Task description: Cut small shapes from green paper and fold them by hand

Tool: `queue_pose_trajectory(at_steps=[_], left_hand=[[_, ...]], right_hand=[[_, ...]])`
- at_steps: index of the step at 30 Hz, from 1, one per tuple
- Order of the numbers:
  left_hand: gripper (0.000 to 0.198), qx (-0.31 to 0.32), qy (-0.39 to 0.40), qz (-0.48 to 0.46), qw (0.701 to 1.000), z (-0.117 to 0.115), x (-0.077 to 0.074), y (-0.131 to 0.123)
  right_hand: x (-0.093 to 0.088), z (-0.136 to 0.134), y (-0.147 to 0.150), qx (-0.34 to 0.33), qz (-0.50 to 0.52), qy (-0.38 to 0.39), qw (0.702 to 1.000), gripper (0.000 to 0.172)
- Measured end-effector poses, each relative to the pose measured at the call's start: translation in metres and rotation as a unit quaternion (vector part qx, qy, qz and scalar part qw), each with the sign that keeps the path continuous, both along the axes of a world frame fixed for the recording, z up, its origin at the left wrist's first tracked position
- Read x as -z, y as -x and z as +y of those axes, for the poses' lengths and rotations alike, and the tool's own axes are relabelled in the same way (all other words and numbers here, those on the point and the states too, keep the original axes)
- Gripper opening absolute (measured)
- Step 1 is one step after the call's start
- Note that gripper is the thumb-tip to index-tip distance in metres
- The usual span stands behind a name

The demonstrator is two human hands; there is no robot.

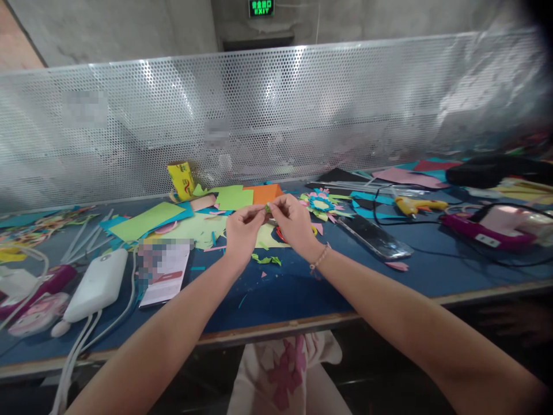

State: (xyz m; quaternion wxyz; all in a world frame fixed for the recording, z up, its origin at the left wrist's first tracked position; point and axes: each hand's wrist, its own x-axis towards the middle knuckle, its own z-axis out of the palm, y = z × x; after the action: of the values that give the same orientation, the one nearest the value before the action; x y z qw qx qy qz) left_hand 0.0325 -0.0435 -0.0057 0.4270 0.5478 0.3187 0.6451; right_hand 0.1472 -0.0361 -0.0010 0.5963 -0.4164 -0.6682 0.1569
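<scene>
My left hand and my right hand meet above the blue table, fingers pinched together on a small green paper piece. The piece is tiny and mostly hidden by my fingertips. Under my hands lie pale yellow and green paper sheets and green scraps. A paper flower in blue, pink and green lies just right of my right hand. A beaded bracelet circles my right wrist.
A phone lies right of my hands, a yellow glue gun with a black cable beyond it. A white power bank, cables and a card lie left. A perforated metal screen backs the table. A pink device sits far right.
</scene>
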Motion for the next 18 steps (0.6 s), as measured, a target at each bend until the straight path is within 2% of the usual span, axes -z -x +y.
queue_pose_trajectory(at_steps=[8,13,16,18], left_hand=[[0.018,-0.022,-0.003,-0.023,0.999,0.0003,0.0,-0.0033],[0.017,-0.025,0.016,-0.044,0.999,0.0037,0.0013,-0.0023],[0.018,-0.026,0.02,-0.036,0.999,0.0058,0.0025,-0.0002],[0.019,-0.018,0.011,-0.022,1.0,0.0066,0.0031,0.0009]], right_hand=[[0.0001,-0.0026,0.0002,-0.022,0.028,-0.008,0.999,0.012],[0.0024,0.0021,0.0006,-0.067,0.086,0.009,0.994,0.022],[0.0034,0.0055,0.0012,-0.119,0.112,0.044,0.986,0.022],[0.0034,0.0071,0.0012,-0.127,0.094,0.054,0.986,0.02]])
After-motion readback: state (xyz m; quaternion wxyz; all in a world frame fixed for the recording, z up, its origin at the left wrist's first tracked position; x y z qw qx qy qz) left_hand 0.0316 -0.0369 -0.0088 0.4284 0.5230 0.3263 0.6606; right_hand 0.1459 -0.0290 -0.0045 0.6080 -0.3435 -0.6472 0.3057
